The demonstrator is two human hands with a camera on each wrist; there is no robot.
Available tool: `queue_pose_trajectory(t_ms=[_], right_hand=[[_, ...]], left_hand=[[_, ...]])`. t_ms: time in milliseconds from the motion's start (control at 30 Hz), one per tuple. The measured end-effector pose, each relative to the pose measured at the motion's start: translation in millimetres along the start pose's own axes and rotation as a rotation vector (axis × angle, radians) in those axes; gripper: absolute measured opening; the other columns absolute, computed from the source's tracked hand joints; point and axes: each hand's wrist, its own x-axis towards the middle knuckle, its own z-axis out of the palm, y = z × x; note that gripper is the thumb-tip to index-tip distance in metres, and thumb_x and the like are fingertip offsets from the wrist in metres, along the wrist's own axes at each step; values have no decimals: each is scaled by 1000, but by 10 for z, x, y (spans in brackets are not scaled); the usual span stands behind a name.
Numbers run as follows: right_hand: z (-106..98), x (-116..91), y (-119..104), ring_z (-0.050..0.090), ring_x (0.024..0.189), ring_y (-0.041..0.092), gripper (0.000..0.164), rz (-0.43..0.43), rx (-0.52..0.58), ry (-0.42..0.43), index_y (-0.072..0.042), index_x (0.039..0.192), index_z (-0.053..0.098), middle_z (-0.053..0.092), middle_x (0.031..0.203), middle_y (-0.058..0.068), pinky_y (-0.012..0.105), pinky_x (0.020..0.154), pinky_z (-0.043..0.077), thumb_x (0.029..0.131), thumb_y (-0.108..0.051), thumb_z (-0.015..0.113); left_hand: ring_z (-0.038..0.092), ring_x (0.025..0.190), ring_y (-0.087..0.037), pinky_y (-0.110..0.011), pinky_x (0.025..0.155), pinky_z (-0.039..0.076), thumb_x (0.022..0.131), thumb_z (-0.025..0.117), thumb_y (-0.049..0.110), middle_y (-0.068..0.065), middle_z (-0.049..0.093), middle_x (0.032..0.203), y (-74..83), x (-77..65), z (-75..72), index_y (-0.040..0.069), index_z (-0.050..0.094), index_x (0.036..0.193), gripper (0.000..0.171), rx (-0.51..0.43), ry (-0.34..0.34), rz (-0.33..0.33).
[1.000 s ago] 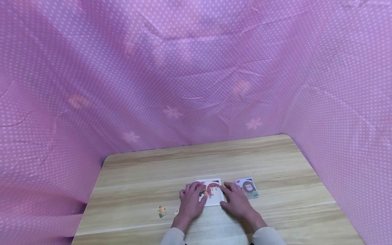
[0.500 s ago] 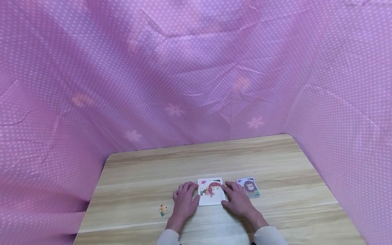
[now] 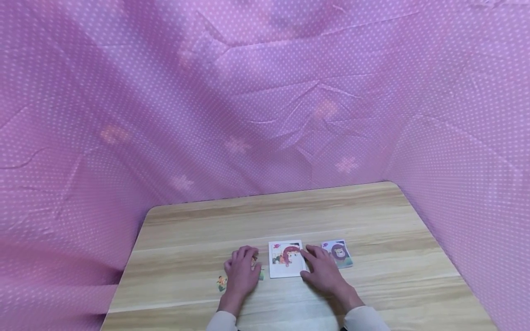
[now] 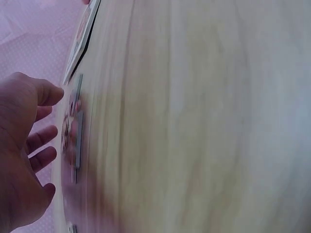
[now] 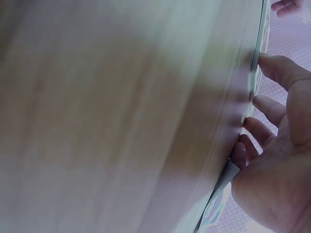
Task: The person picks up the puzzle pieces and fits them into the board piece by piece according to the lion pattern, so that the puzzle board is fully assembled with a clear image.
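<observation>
A white puzzle board [image 3: 293,272] with a partly filled lion picture lies mid-table in the head view. My left hand [image 3: 241,275] is over several loose puzzle pieces [image 3: 262,275] left of the board and partly hides them. In the left wrist view, its bent, spread fingers [image 4: 43,138] stay a little apart from the pieces [image 4: 79,141]. My right hand [image 3: 325,274] rests at the board's right edge. Its thumb [image 5: 279,68] and index finger touch that edge in the right wrist view.
A card with a lion picture [image 3: 340,253] lies just right of my right hand. One orange-and-green puzzle piece [image 3: 221,283] sits left of my left wrist. The wooden table [image 3: 198,230] is enclosed by a pink dotted cloth [image 3: 265,151].
My left hand has moved left off the board to the loose pieces, uncovering the picture. The right hand has stayed at the board's right edge.
</observation>
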Motion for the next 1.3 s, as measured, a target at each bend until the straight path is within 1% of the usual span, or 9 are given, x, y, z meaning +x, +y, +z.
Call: queue_pose_trajectory(t_ms=[67, 233, 400, 533, 633, 767, 967, 1133, 1300], right_hand=[[-7, -6, 3, 39, 135, 37, 66, 1, -3, -2, -14, 139, 52, 43, 148, 14, 57, 113, 24, 80, -35, 74], [-28, -9, -2, 38, 136, 38, 66, -5, -4, -12, -14, 139, 52, 43, 148, 15, 58, 112, 24, 80, -35, 74], [-46, 8, -26, 38, 136, 38, 66, 3, -1, -18, -13, 139, 52, 43, 148, 15, 58, 112, 24, 81, -34, 74], [-34, 24, -30, 38, 136, 38, 66, 9, -9, -13, -13, 139, 52, 43, 148, 15, 58, 112, 25, 80, -34, 74], [-16, 35, -33, 38, 136, 38, 66, 13, -16, -13, -14, 139, 52, 43, 148, 15, 58, 112, 24, 80, -34, 74], [-11, 43, -57, 39, 135, 38, 65, 15, -7, -7, -14, 138, 53, 43, 148, 15, 58, 112, 25, 80, -34, 74], [-14, 84, -59, 39, 135, 38, 65, 10, -1, 7, -14, 138, 53, 44, 147, 15, 57, 112, 26, 80, -34, 75], [4, 131, -32, 39, 135, 38, 65, 6, -5, 9, -14, 138, 53, 44, 147, 15, 57, 112, 26, 80, -34, 74], [22, 165, -18, 40, 134, 38, 65, 3, 4, 9, -13, 138, 53, 44, 146, 15, 58, 112, 25, 80, -34, 75]], left_hand=[[44, 120, -23, -53, 96, 28, 84, 68, 33, 4, 54, 129, -16, -1, -28, 25, 63, 119, 36, -1, 1, -23], [45, 119, -23, -52, 93, 30, 85, 67, 36, 4, 54, 129, -76, -8, -63, 26, 64, 117, 35, 28, 1, -47], [46, 117, -24, -51, 91, 32, 85, 66, 37, 2, 54, 129, -148, -9, -83, 23, 64, 117, 34, 32, -13, -47], [46, 118, -26, -54, 92, 32, 84, 68, 40, -2, 54, 129, -191, -13, -105, 20, 64, 117, 39, 37, 1, -61], [47, 116, -27, -54, 92, 33, 82, 69, 45, -3, 54, 127, -221, -20, -113, 19, 65, 112, 39, 44, 23, -72], [46, 115, -25, -52, 91, 32, 82, 70, 47, -2, 54, 126, -256, -9, -123, 20, 66, 106, 37, 45, 27, -89], [46, 116, -25, -52, 91, 31, 81, 72, 43, -3, 54, 126, -255, 51, -125, 19, 67, 104, 34, 24, 37, -102], [46, 115, -24, -51, 92, 30, 80, 72, 40, -3, 55, 125, -252, 102, -97, 20, 67, 105, 32, 22, 44, -110], [49, 109, -22, -52, 92, 28, 81, 73, 36, 0, 61, 119, -253, 134, -67, 24, 65, 107, 30, 13, 55, -95]])
